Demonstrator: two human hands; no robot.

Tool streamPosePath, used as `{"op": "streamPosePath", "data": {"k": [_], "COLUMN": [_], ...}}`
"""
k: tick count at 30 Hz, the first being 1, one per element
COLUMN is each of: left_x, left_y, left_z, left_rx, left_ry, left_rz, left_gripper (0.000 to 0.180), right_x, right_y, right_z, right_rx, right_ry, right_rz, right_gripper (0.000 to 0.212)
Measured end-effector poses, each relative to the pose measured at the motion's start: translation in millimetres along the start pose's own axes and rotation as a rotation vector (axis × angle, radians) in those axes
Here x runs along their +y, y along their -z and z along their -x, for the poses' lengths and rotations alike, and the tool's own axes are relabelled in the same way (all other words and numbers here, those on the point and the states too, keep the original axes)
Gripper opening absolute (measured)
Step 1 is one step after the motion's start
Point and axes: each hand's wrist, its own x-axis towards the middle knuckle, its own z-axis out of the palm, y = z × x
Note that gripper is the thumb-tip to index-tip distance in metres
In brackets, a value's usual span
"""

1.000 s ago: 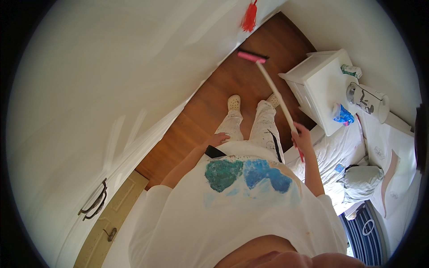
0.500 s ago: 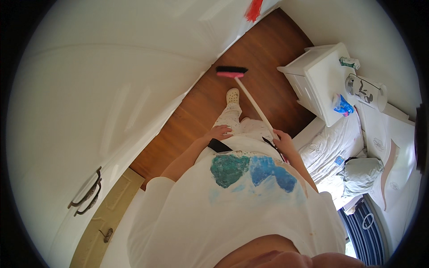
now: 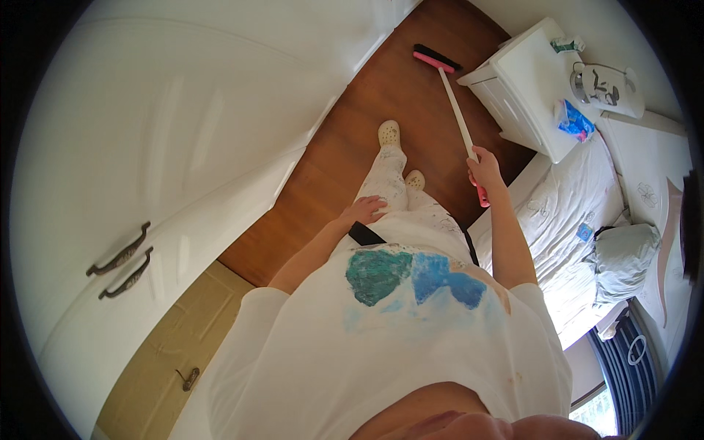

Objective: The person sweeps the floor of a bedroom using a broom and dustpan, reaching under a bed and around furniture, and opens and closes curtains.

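- The right hand (image 3: pixel 485 170) is gripping the broom (image 3: pixel 459 114), its fingers closing around the lower part of the white handle; a pink end piece is sticking out below the fist.
- The broom is slanting out over the brown wooden floor (image 3: pixel 330 176), its pink head and black bristles lying near the floor's far edge, just beside the near corner of the white nightstand (image 3: pixel 526 92); whether the bristles are touching the floor, I cannot tell.
- The left hand (image 3: pixel 365 210) is holding nothing that shows; it is resting on the white, paint-spotted trousers (image 3: pixel 385 183), fingers loosely extended.
- 2 cream clogs (image 3: pixel 389 133) are standing on the floor, the left 1 being farther forward.
- On the nightstand, a blue packet (image 3: pixel 575 119) is lying near the edge by the bed (image 3: pixel 565 220), a white container (image 3: pixel 610 88) is sitting along the wall-side edge, and a small green-and-white box (image 3: pixel 568 45) is lying near the far corner.
- A grey pillow (image 3: pixel 625 253) is resting at the bed's outer edge.
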Motion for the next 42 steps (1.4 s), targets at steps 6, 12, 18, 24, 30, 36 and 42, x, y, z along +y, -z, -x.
{"op": "streamPosePath", "data": {"k": [6,12,18,24,30,36,42], "left_x": [29.0,32.1,-23.4,-87.3,-54.9,-75.4,-87.3], "left_y": [-22.3,-37.0,-99.7,-190.8,-146.9,-157.8,-169.1], "left_z": [45.1,84.6,121.5,162.5,217.3,231.7,251.6], "left_rx": [0.184,0.222,0.133,-0.020,0.159,0.193,0.187], "left_ry": [0.112,0.164,0.187,0.303,0.202,0.132,0.125], "left_rz": [-0.030,-0.100,0.071,0.221,0.164,0.274,0.356], "left_gripper": [0.034,0.035,0.035,0.037,0.033,0.031,0.032], "right_x": [36.3,62.8,36.6,21.3,73.2,124.7,30.1], "right_y": [-22.9,-17.0,-32.7,-111.7,-182.5,-187.8,-221.6], "right_z": [86.0,141.5,133.2,66.4,125.6,172.6,213.4], "right_rx": [-0.104,-0.273,-0.269,-0.215,-0.190,-0.394,-0.604], "right_ry": [-0.156,0.074,-0.033,0.090,0.076,0.531,-0.038], "right_rz": [0.248,0.389,0.201,0.156,0.411,0.782,0.636], "right_gripper": [0.040,0.038,0.034,0.039,0.043,0.044,0.037]}}
